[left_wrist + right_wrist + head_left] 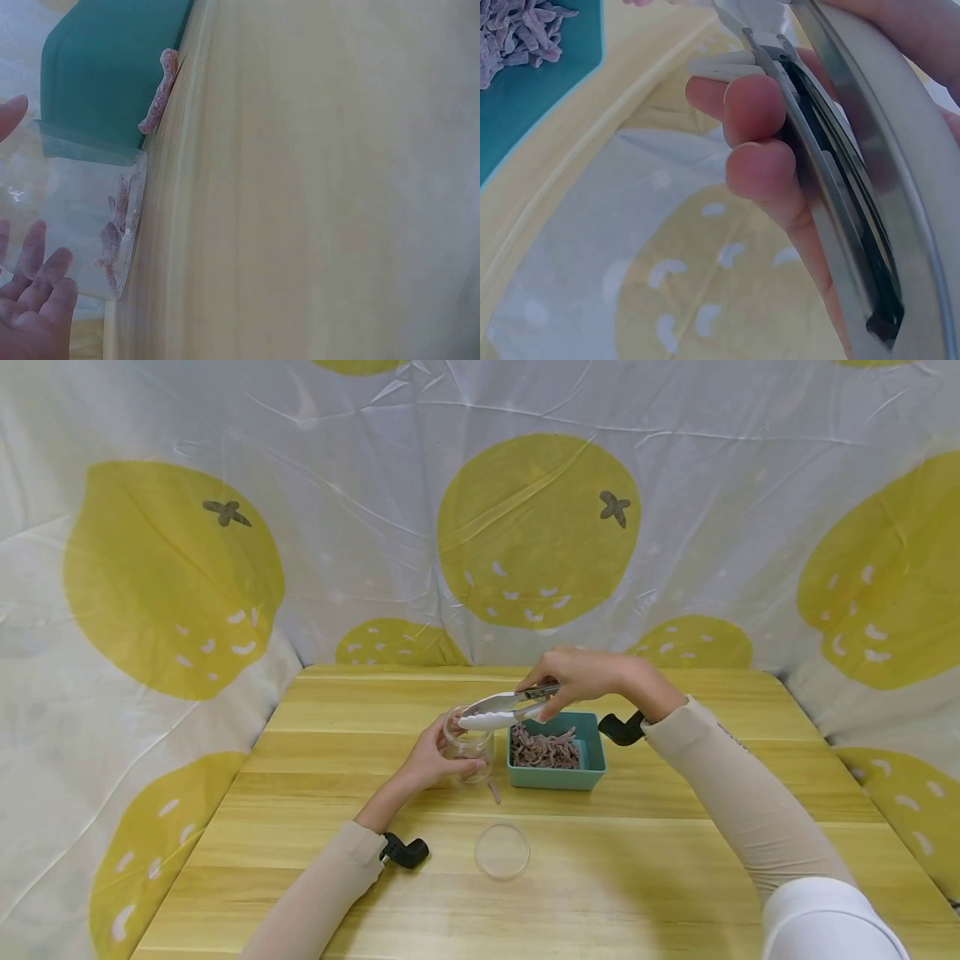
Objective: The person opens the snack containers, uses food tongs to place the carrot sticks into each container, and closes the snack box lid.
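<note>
- A clear round lid [502, 852] is lying nearest on the table [337, 752].
- One purplish strip [493, 792] is lying beyond it, near the jar.
- The left hand [431, 758] is gripping the clear jar [471, 750]; a few strips are resting inside.
- A teal tray [557, 781] is standing just right of it, holding many strips.
- The right hand [583, 677] is gripping metal tongs [491, 720], white tips hovering at the jar's mouth.
- Lemon-patterned cloth [360, 485] is hanging behind.

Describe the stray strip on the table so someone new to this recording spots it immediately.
On the wooden table, find the teal box and the clear jar beside it. Nearer the person, by the gap between them, lies one short purplish strip. Unlike the other strips, in box and jar, it lies alone on the wood.
</note>
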Motion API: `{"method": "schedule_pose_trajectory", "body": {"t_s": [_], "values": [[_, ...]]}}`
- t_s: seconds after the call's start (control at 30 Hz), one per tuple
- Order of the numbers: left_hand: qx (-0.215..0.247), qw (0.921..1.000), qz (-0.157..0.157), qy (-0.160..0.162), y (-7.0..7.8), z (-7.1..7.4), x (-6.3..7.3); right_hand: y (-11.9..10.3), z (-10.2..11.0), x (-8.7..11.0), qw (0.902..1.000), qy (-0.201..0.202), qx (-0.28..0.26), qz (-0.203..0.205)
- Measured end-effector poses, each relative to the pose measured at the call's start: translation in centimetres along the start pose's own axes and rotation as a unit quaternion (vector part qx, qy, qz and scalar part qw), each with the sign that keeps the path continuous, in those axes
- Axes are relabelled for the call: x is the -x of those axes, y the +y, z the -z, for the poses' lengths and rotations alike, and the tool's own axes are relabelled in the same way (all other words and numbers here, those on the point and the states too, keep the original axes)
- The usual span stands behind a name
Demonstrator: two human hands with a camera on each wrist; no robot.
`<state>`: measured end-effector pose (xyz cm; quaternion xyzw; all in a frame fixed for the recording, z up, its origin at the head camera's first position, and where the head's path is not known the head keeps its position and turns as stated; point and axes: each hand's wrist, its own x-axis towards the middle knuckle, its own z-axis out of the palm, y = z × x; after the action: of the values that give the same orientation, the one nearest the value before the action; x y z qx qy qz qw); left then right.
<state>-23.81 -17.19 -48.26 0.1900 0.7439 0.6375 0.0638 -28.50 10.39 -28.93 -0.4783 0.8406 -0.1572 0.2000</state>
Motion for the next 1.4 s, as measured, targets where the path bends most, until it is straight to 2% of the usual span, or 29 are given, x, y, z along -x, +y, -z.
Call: {"method": "schedule_pose_trajectory", "body": {"t_s": [0.93,1.17,1.27,1.4], "values": [[0.007,1.0000,0.004,-0.002,-0.1,0.1,0.0,-0.1,0.0,0.2,0.9999,0.010,0.000,0.002],[0.006,1.0000,-0.003,-0.003,-0.3,0.0,-0.1,0.7,0.1,1.4,0.9994,0.023,-0.024,0.003],[0.019,0.9998,-0.006,-0.006,-0.3,0.0,-0.1,1.2,0.2,2.3,0.9988,0.022,-0.043,-0.007],[0.025,0.9996,-0.009,-0.008,-0.2,0.0,-0.1,2.0,0.1,3.7,0.9986,0.026,-0.039,-0.025]]}}
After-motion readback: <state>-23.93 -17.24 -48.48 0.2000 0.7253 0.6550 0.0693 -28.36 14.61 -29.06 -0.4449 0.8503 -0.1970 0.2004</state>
